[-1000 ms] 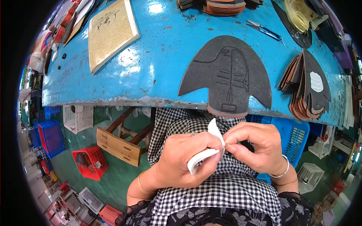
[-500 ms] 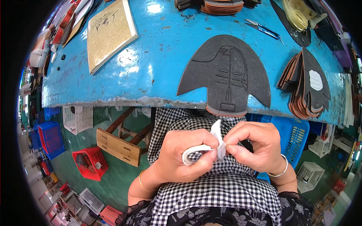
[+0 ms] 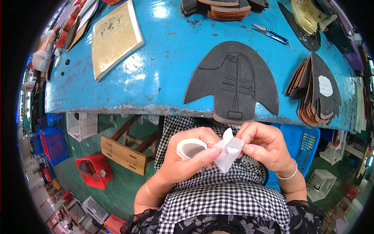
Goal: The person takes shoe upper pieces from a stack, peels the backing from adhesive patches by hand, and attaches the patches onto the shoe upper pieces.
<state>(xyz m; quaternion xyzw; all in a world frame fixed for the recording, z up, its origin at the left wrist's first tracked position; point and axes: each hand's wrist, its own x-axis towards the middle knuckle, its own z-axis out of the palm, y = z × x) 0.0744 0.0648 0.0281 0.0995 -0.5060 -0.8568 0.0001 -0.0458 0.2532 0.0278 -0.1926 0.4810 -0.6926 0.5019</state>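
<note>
My left hand (image 3: 191, 154) is closed round a curled roll of thin white sheets (image 3: 189, 148), with its thumb and fingertips pressing on a loose white piece (image 3: 226, 155). That piece is creased and hangs in front of my apron. My right hand (image 3: 263, 146) pinches its right edge between thumb and forefinger. Just beyond my hands, a dark grey shoe upper piece (image 3: 224, 76) with stitched lines lies flat on the blue table (image 3: 163, 78), its orange-edged end reaching the table's front edge. A stack of similar folded pieces (image 3: 304, 84) lies to the right, with a white patch (image 3: 325, 85) on top.
A gold-covered notebook (image 3: 115, 43) lies at the left, thread snips (image 3: 272, 35) at the back right, beside a yellowish bowl (image 3: 306, 17). More stacked pieces (image 3: 228, 9) sit at the far edge. A wooden stool (image 3: 124, 154), a red basket (image 3: 93, 171) and a blue crate (image 3: 306, 146) stand below the table.
The loose white piece has turned and opened out, showing a broader face. The roll in my left hand now shows its round opening. The shoe upper piece has not moved on the table.
</note>
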